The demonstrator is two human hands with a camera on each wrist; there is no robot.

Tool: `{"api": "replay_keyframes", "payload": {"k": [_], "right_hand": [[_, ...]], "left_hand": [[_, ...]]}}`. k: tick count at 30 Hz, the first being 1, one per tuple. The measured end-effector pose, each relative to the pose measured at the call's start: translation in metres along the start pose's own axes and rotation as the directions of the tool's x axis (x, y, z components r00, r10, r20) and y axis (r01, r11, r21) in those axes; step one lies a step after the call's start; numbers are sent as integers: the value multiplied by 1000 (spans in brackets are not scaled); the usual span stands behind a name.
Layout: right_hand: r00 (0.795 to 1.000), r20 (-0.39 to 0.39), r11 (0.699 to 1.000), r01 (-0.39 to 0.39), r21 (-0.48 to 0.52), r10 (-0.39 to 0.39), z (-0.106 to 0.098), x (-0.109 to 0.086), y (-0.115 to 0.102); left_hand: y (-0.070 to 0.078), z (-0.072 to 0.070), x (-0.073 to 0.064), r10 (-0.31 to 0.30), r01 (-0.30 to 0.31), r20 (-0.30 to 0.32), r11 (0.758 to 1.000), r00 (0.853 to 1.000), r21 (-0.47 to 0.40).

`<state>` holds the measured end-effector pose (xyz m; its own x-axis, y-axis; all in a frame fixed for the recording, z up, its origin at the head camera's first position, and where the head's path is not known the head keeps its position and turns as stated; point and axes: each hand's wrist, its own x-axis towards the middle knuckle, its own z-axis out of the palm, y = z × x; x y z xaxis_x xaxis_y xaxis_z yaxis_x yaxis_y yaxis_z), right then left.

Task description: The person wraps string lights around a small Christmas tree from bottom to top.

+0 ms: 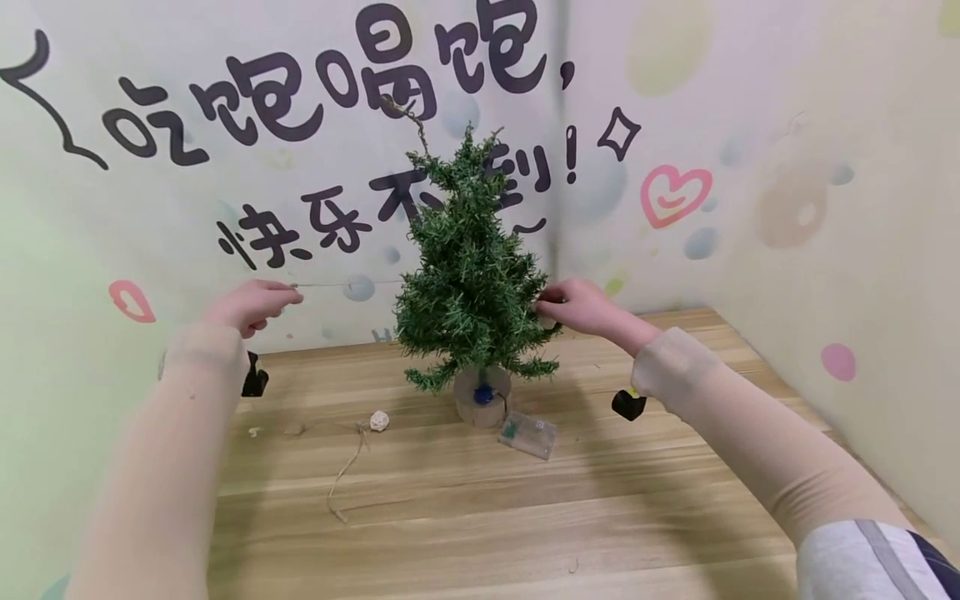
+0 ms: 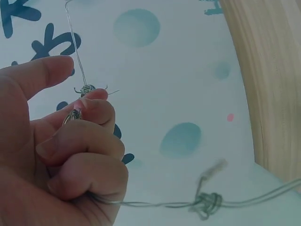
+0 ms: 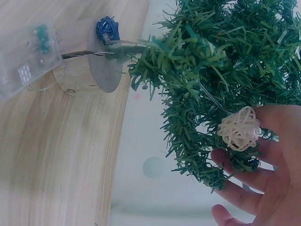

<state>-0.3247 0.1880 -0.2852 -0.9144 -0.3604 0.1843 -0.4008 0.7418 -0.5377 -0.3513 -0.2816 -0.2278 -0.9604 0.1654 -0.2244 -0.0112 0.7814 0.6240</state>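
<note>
At the tree (image 1: 472,271), a ball (image 3: 239,128) is pinched by the right hand (image 1: 577,307); wire (image 2: 208,204) is held by the left hand (image 1: 250,306).

A whitish back wall (image 1: 225,25) carries bold black Chinese lettering (image 1: 341,225) and blurred pastel spots. Down it runs a grey vertical line (image 1: 558,42), perhaps a crease or a corner. To its right are a pink outlined smiling heart (image 1: 670,202) and a round magenta spot (image 1: 838,362). Below lies a light-brown, wood-grained tabletop (image 1: 420,537), crossed by soft, diffuse shadows.
</note>
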Motion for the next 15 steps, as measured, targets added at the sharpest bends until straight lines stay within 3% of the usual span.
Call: {"api": "replay_keyframes", "payload": {"k": [5, 9, 15], "right_hand": [[1000, 3, 1000, 25, 19, -25, 0, -3, 2], [999, 9, 999, 33, 35, -34, -1, -11, 8], [998, -50, 997, 30, 77, -26, -10, -28, 4]], "left_hand": [[-3, 6, -11, 34, -34, -1, 998, 999, 51], [-1, 8, -26, 64, -64, 6, 987, 998, 146], [10, 9, -58, 201, -178, -37, 927, 979, 331]]}}
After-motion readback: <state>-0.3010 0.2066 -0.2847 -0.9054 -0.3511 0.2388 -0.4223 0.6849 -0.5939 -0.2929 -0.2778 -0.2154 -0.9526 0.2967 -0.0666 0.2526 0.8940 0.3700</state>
